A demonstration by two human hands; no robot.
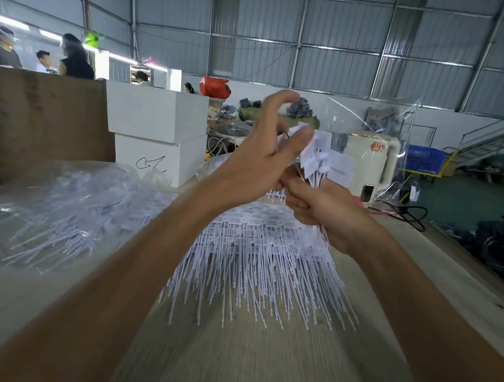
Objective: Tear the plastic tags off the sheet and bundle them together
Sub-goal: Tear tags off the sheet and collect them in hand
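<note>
At frame centre the right grip (327,213) pinches a bundle of white flag-headed tags (325,162), the left grip (261,157) spread beside it, print unreadable.

The bundle of tags (324,158) is a bunch of thin white plastic sticks with small flat white squares at their tops. It stands almost upright, with the squares fanned out above the curled fingers (300,194) of the right hand (327,213) and the stick ends poking out below them. The left hand's thumb (295,142) touches the squares from the side. Below both hands lies the sheet of tags (255,255), a wide white pile flat on the table, with rows of little squares far from the fingers' underside and many long thin tails spread out toward the person.
</note>
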